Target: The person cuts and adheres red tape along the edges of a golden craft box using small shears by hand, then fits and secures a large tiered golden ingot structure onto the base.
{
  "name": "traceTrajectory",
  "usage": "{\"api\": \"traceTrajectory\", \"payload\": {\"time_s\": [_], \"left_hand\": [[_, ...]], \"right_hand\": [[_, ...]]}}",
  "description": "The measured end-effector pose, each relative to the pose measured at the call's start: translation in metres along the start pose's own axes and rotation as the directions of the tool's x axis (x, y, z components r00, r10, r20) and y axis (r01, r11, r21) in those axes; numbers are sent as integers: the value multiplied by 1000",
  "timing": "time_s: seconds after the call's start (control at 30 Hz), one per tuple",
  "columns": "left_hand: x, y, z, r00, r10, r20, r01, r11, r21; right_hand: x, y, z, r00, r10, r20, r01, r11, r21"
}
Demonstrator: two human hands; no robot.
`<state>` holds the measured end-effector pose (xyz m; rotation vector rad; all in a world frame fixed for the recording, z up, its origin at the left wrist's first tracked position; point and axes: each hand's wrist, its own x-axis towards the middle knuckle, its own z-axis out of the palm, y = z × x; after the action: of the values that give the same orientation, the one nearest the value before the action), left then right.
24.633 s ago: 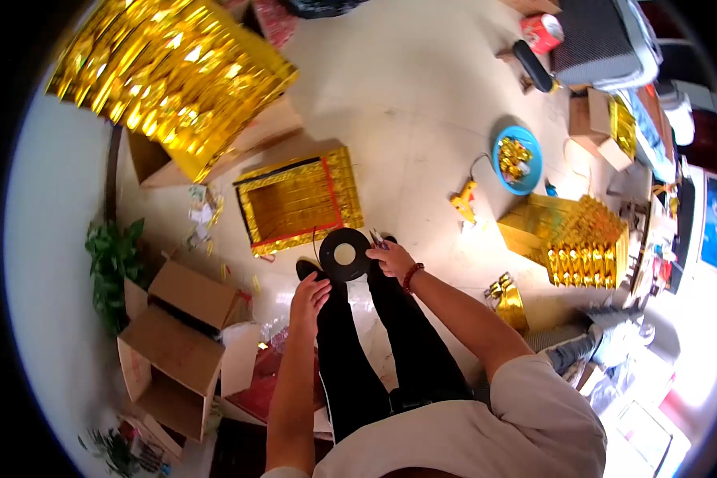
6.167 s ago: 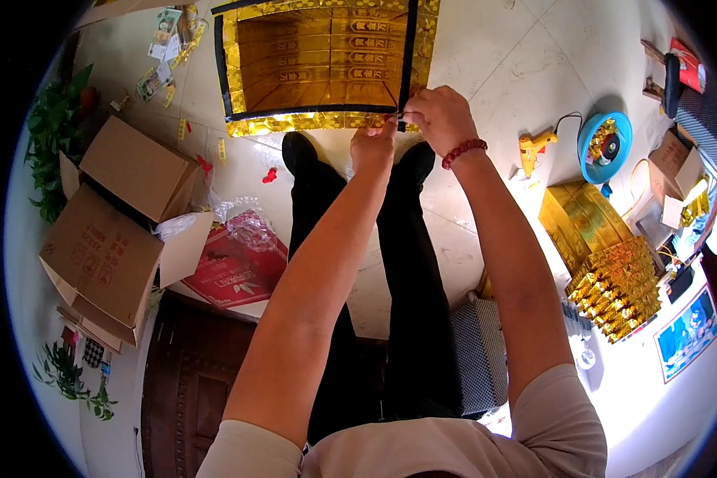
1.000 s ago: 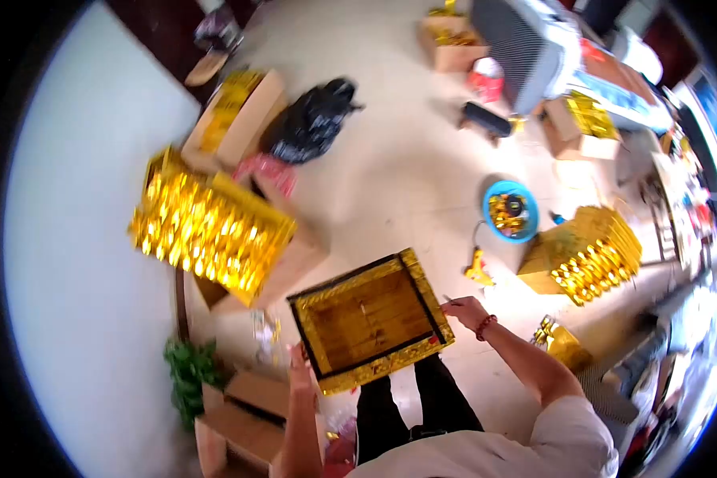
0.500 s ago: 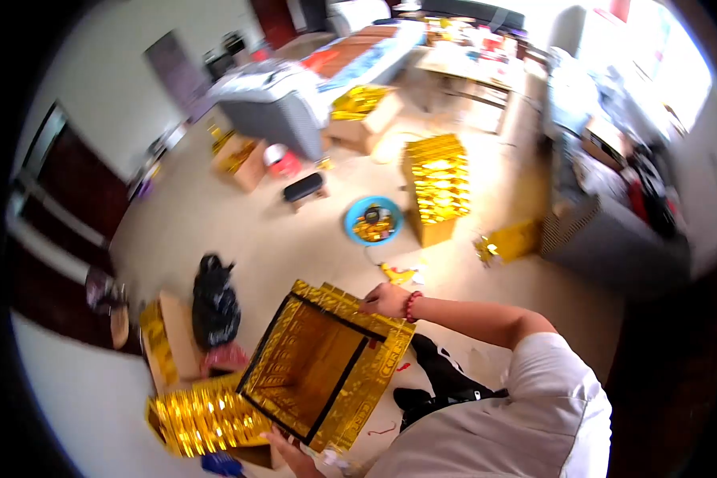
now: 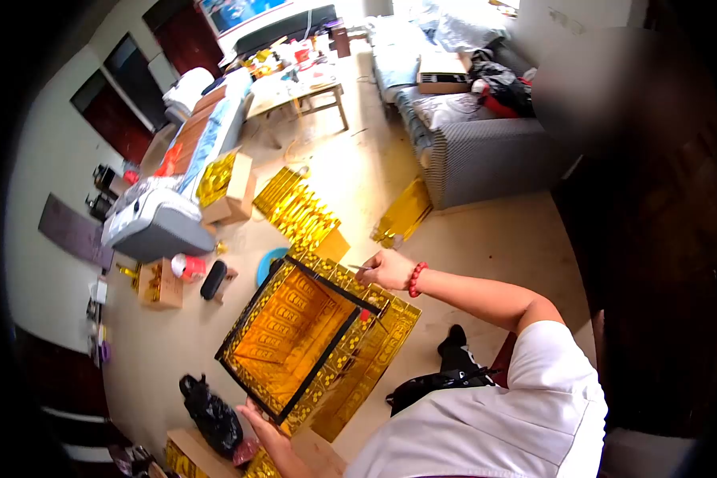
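A gold foil-covered box (image 5: 291, 319) with black-edged opening is held tilted in front of me, its patterned inside showing. My left hand (image 5: 264, 426) grips it from below at the near lower corner; part of the fingers is hidden behind it. My right hand (image 5: 390, 269), with a red bead bracelet (image 5: 417, 279) on the wrist, is at the far upper edge of the box. Its fingers are pinched, and a thin greyish sliver shows at their tips, too small to name. A small red patch (image 5: 365, 315) marks the box's rim.
Behind the box lie a stack of folded gold foil pieces (image 5: 299, 211) and a blue basin (image 5: 269, 263), mostly covered. A gold sheet (image 5: 404, 211) leans by the grey sofa (image 5: 486, 163). On the floor are a small black stool (image 5: 214, 280), a black bag (image 5: 211, 418) and cardboard boxes (image 5: 161, 285).
My view has swung to the right. The box has tilted, so more of its inside shows. My right hand has come off the box's top edge slightly, a thin sliver now at its fingertips.
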<state>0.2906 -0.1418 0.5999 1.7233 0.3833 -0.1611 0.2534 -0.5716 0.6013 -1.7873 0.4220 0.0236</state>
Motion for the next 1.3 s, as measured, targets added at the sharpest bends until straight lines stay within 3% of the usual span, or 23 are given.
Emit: {"api": "traceTrajectory", "payload": {"time_s": [0.13, 0.23, 0.3, 0.37, 0.43, 0.5, 0.57, 0.63, 0.67, 0.77, 0.83, 0.97, 1.03, 1.13, 1.17, 1.23, 1.27, 1.3], "left_hand": [[-10, 32, 149, 977, 27, 210, -17, 999, -49], [-22, 67, 229, 943, 20, 333, -5, 999, -43], [-21, 71, 301, 850, 74, 521, -42, 996, -73], [-35, 95, 350, 749, 86, 657, -60, 996, -62], [-55, 117, 396, 714, 127, 689, -65, 991, -115], [-64, 131, 437, 618, 182, 765, -36, 978, -204], [-73, 141, 481, 702, 128, 700, 1, 984, -181], [-80, 156, 527, 537, 186, 823, 58, 965, -256], [-89, 165, 549, 599, 135, 789, 68, 974, -218], [-69, 167, 595, 551, 122, 825, 69, 979, -192], [-67, 177, 628, 347, 151, 926, 154, 964, -215], [-44, 174, 719, 304, 122, 945, 166, 970, -178], [-47, 182, 762, 347, 92, 933, 86, 988, -129], [-61, 191, 804, 215, 96, 972, 164, 978, -132], [-65, 195, 813, 199, 78, 977, 156, 982, -110], [-76, 197, 838, 270, 77, 960, 116, 987, -112], [-72, 193, 853, 185, 137, 973, 117, 980, -160], [-78, 194, 861, 183, 133, 974, 116, 981, -156]], "right_hand": [[-12, 31, -137, 982, 18, -189, -39, 994, -106], [-46, 20, -213, 941, -20, -337, 18, 1000, -9], [-47, 41, -280, 922, 61, -383, -19, 994, 112], [-65, 34, -324, 887, 8, -462, 22, 998, 60], [-75, 36, -362, 846, 43, -532, 15, 994, 105], [-86, 31, -392, 813, 48, -581, 18, 994, 107], [-90, 34, -422, 776, 98, -623, -15, 991, 137], [-90, 44, -456, 732, 116, -672, -13, 988, 157], [-91, 47, -471, 708, 114, -697, -22, 990, 140], [-92, 47, -489, 636, 120, -763, -18, 990, 140], [-89, 56, -509, 621, 128, -773, -9, 988, 157], [-77, 78, -553, 523, 152, -839, -69, 988, 136], [-76, 89, -577, 481, 157, -863, -19, 985, 169], [-75, 104, -599, 447, 223, -866, -64, 974, 218], [-75, 105, -600, 443, 206, -872, -47, 977, 207], [-74, 112, -616, 400, 226, -888, -67, 974, 217], [-73, 119, -626, 396, 239, -887, -59, 970, 236], [-73, 124, -635, 396, 251, -883, -51, 967, 252]]}}
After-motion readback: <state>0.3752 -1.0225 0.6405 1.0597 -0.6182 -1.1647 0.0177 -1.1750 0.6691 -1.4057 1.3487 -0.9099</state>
